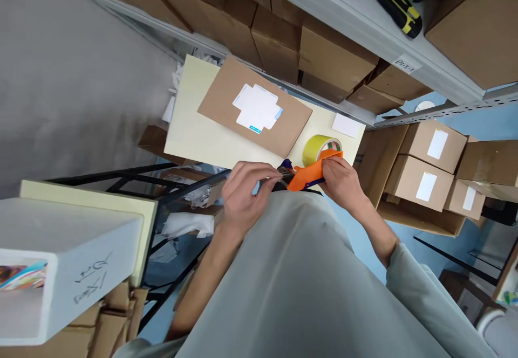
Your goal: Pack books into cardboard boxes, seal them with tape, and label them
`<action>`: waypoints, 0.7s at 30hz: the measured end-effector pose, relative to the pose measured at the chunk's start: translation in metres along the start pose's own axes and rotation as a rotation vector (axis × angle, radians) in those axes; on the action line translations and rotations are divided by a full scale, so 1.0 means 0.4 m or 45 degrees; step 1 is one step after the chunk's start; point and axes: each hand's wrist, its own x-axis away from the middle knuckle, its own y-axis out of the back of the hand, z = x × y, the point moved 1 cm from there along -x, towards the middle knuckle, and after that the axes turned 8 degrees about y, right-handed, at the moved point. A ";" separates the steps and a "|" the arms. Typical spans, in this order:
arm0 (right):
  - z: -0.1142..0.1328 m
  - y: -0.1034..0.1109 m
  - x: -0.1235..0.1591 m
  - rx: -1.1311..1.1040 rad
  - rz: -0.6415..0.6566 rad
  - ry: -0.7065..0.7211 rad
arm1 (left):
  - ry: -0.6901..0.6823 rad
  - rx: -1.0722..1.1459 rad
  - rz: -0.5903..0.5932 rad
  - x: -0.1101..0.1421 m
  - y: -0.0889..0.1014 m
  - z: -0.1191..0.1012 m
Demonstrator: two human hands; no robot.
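Observation:
My right hand (pixel 341 177) is wrapped round an orange tape dispenser (pixel 309 173) with dark blue parts, held just in front of my body. At the dispenser's left end, my left hand (pixel 249 188) pinches with thumb and forefinger what looks like the end of clear tape (pixel 286 176); the fingertips partly hide it. Just beyond lies a yellow tape roll (pixel 319 149) on a pale tabletop (pixel 184 126). A flat brown cardboard piece (pixel 218 99) with white labels (pixel 258 107) on it rests on the same table.
Shelving (pixel 324 2) with cardboard boxes (pixel 335 50) and yellow-black cutters (pixel 394 5) runs behind the table. A white card (pixel 347 125) lies at its right. Stacked boxes (pixel 429 147) stand to the right. At left, a white foam box (pixel 93 250) sits on another table.

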 end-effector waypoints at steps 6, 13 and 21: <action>-0.035 -0.056 0.157 0.083 0.456 0.019 | 0.346 0.069 0.070 0.166 -0.085 0.126; -0.169 -0.072 0.290 0.429 0.806 -0.312 | 0.764 0.050 -0.175 0.273 -0.052 0.407; -0.228 -0.191 0.278 0.690 0.860 -0.539 | 0.840 0.338 -0.224 0.237 -0.201 0.585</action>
